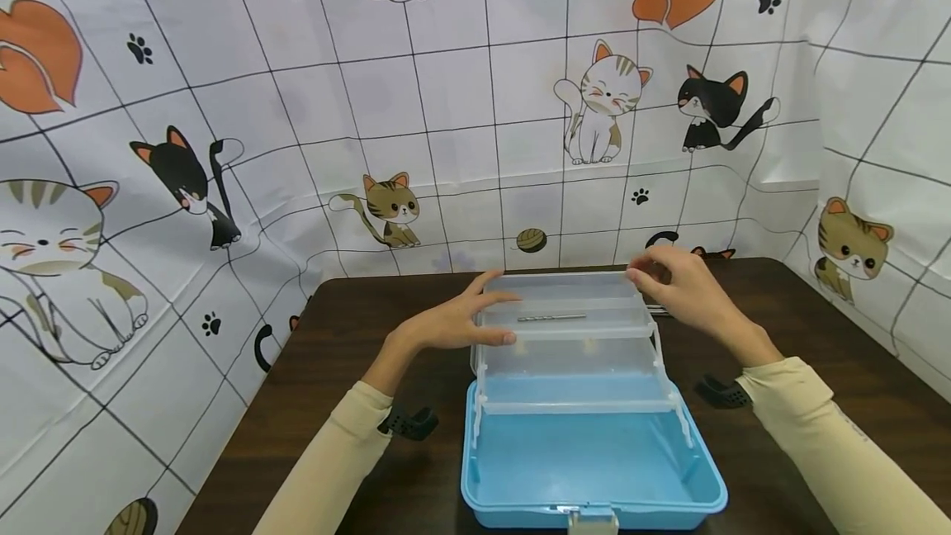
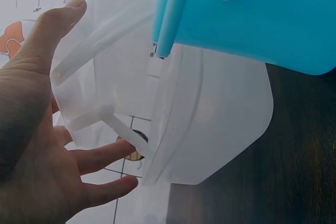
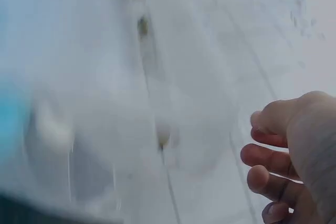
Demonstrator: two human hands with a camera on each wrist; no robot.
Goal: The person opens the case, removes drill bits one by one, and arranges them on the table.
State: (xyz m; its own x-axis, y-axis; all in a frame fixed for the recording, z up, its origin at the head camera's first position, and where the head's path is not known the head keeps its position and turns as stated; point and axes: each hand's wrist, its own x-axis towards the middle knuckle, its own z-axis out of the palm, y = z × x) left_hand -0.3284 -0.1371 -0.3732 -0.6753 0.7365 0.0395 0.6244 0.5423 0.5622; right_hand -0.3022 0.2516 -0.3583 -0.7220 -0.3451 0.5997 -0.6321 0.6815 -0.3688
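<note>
A blue toolbox [image 1: 594, 456] stands open on the table, its translucent trays [image 1: 572, 357] fanned out toward the back. A thin metal drill bit [image 1: 551, 318] lies in the upper tray. My left hand [image 1: 453, 320] is at the left side of the trays, fingers spread; the left wrist view shows this hand [image 2: 47, 129] beside the clear plastic tray and its hinge arms. My right hand [image 1: 679, 287] is at the trays' back right corner. In the blurred right wrist view, the right hand [image 3: 299, 156] has loosely curled fingers and nothing visible in them.
Thin metal pieces [image 1: 657, 310] lie right of the trays, partly behind the right hand. The dark wooden table [image 1: 327, 370] extends on both sides. A white cat-print sheet [image 1: 461, 106] hangs behind and at the sides. A latch [image 1: 593, 521] sits on the box's front.
</note>
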